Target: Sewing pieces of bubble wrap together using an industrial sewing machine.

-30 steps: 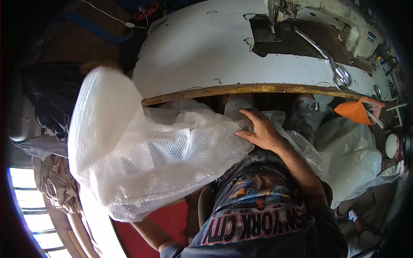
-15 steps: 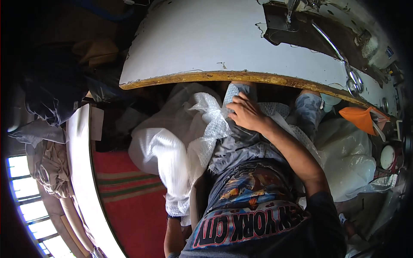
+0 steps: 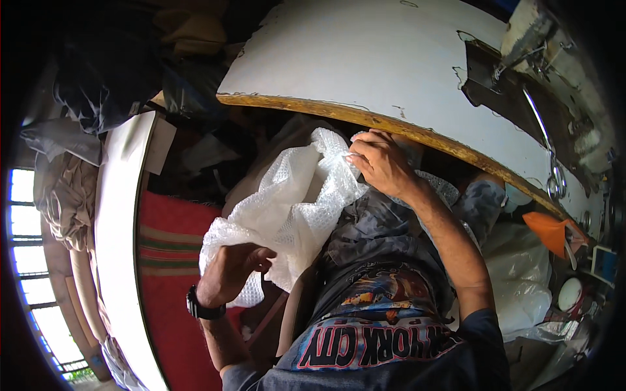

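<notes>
A long crumpled sheet of bubble wrap [image 3: 280, 189] lies across my lap and hangs down on the left side. My right hand [image 3: 381, 163] is closed on its gathered upper part, just below the table edge. Against the lower left part of the wrap is my left hand [image 3: 231, 270], wearing a dark wristwatch [image 3: 203, 305]. Its fingers are loosely bent and apart, with nothing visible gripped in them. More bubble wrap [image 3: 438, 188] passes under my right forearm.
A white table [image 3: 365, 58] with a worn wooden edge spans the front. Scissors [image 3: 544, 143] lie on it beside a machine [image 3: 548, 52]. An orange pouch [image 3: 548, 229] hangs at its right. A white board [image 3: 120, 215] and red striped cloth [image 3: 173, 241] are left.
My left hand has come up and left from low beside my lap, out from behind the wrap. The wrap has spread out lower left. My right hand keeps its hold; the view has shifted.
</notes>
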